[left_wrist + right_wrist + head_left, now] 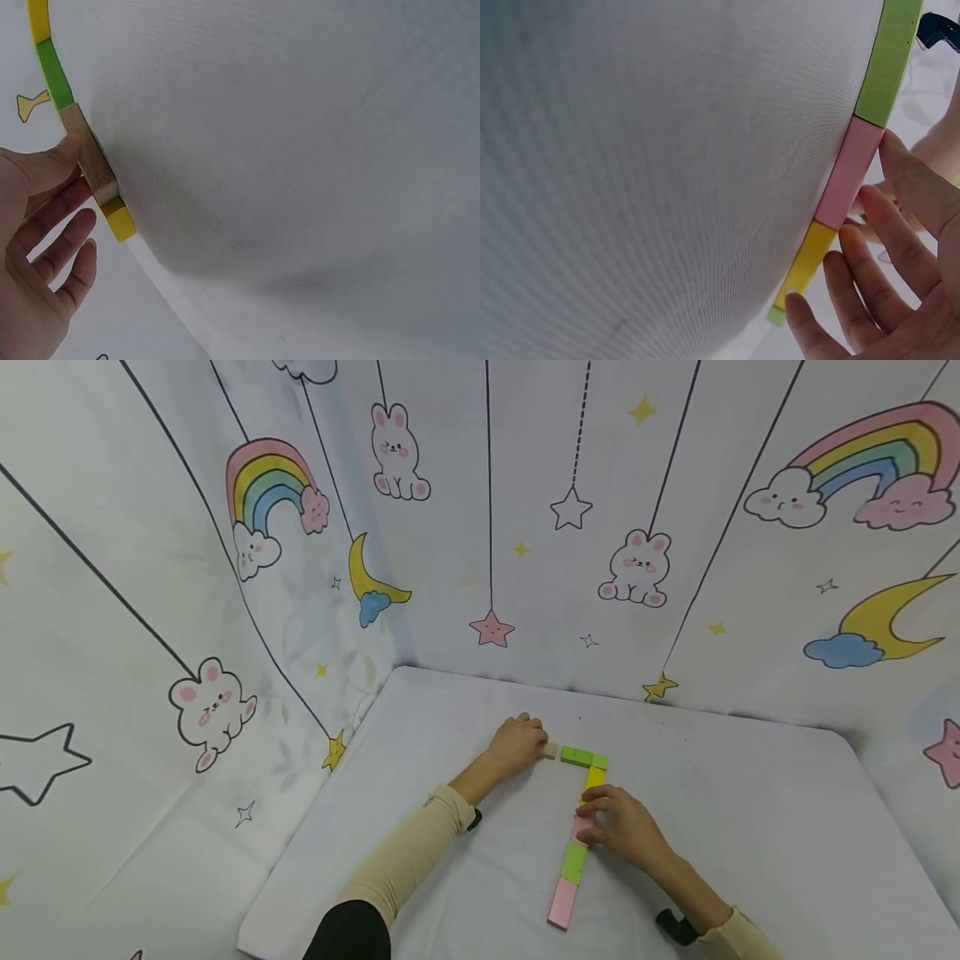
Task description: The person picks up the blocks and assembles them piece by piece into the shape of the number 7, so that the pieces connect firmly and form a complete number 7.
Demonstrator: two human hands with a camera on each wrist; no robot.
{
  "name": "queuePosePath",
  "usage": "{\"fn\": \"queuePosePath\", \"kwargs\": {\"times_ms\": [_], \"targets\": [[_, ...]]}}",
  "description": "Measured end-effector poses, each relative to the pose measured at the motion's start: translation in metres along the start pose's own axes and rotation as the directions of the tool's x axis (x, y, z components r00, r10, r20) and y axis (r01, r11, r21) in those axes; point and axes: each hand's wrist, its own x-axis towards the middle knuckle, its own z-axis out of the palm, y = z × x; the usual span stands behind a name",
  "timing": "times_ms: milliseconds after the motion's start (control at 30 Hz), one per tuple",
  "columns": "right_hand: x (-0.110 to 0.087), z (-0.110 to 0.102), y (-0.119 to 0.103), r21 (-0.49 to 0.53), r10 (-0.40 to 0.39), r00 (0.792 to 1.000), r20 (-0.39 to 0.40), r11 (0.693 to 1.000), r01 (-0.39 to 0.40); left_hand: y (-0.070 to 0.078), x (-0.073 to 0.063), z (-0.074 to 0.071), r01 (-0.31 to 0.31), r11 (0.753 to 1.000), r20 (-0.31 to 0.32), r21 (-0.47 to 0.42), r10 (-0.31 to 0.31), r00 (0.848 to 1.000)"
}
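Observation:
A row of flat coloured blocks lies on the white table. My left hand (517,745) pinches a bare wooden block (91,154) between thumb and fingers, near the far end of the row. In the left wrist view, a yellow block (120,220) sits at one end of the wooden one and a green block (55,73) at the other. My right hand (626,828) rests its fingertips along the row's right side, by a pink block (851,172) and a yellow block (807,259). Those fingers are loosely bent and do not wrap round either block.
Nearer the front edge, the row continues with a light green block (573,862) and another pink block (562,903). At its far end, green blocks (577,757) turn toward the left. Behind the table (750,810) hangs a printed white cloth (450,560).

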Motion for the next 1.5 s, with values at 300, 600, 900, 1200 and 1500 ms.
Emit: {"fn": "queuePosePath", "kwargs": {"times_ms": [300, 600, 900, 1200, 1500], "targets": [[0.0009, 0.0016, 0.0001, -0.011, 0.014, 1.000, 0.005, 1.000, -0.014, 0.0004, 0.0006, 0.0016, -0.010, 0.999, -0.006, -0.034, 0.009, 1.000], [0.0007, 0.0017, 0.0004, -0.019, 0.019, 1.000, 0.002, 1.000, -0.019, 0.0016, 0.0026, 0.0020, -0.010, 0.999, 0.010, -0.038, 0.010, 1.000], [0.0001, 0.0014, -0.0006, -0.008, 0.021, 1.000, 0.004, 1.000, -0.021, 0.0020, 0.0038, 0.0024, -0.017, 0.997, 0.020, -0.073, 0.019, 1.000], [0.0006, 0.0008, -0.0010, -0.015, 0.022, 1.000, 0.001, 1.000, -0.022, 0.0018, 0.0044, -0.0005, -0.008, 0.996, 0.035, -0.088, 0.011, 0.999], [0.0005, 0.0007, -0.0013, -0.004, 0.032, 0.999, 0.007, 0.999, -0.032, 0.0022, 0.0055, 0.0017, -0.011, 0.996, 0.031, -0.088, 0.014, 0.999]]}}
